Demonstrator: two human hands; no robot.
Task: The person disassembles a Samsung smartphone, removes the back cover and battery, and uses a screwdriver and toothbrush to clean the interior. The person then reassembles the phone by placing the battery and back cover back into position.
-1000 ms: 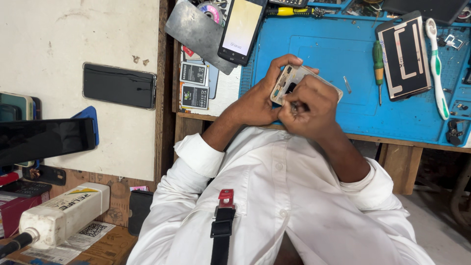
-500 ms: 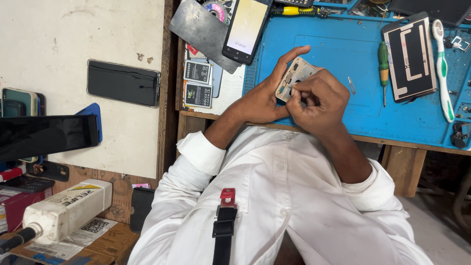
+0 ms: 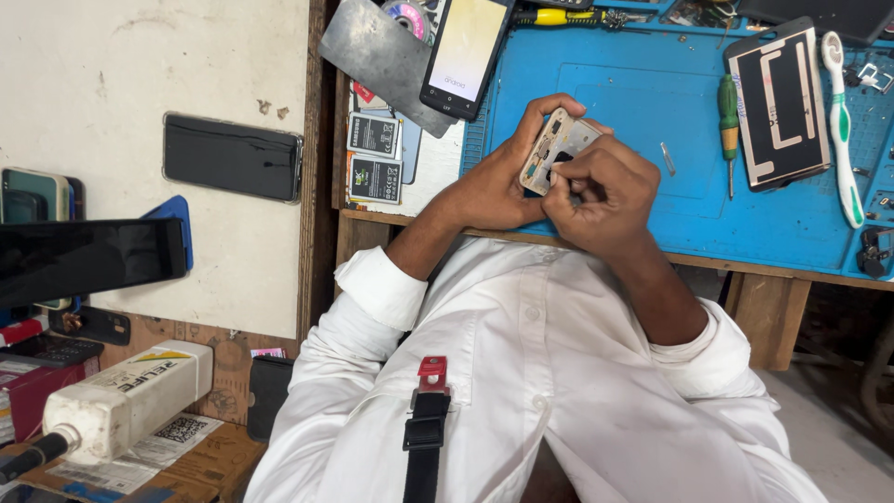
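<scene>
Sitting over the blue mat (image 3: 652,121), gripping the phone frame (image 3: 551,149) in the left hand (image 3: 498,191) while pinching and picking at it with the right hand (image 3: 596,191), probably risking a slip or a bent frame from prying too hard.

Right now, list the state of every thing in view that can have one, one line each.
Phone frame: held on edge in both hands, insides showing.
Left hand: gripping the frame.
Right hand: closed, pressing on the frame.
Black smartphone: screen lit, lying flat.
Green screwdriver: lying unused on the blue mat.
Toothbrush: lying flat.
Dark phone: screen off.
</scene>
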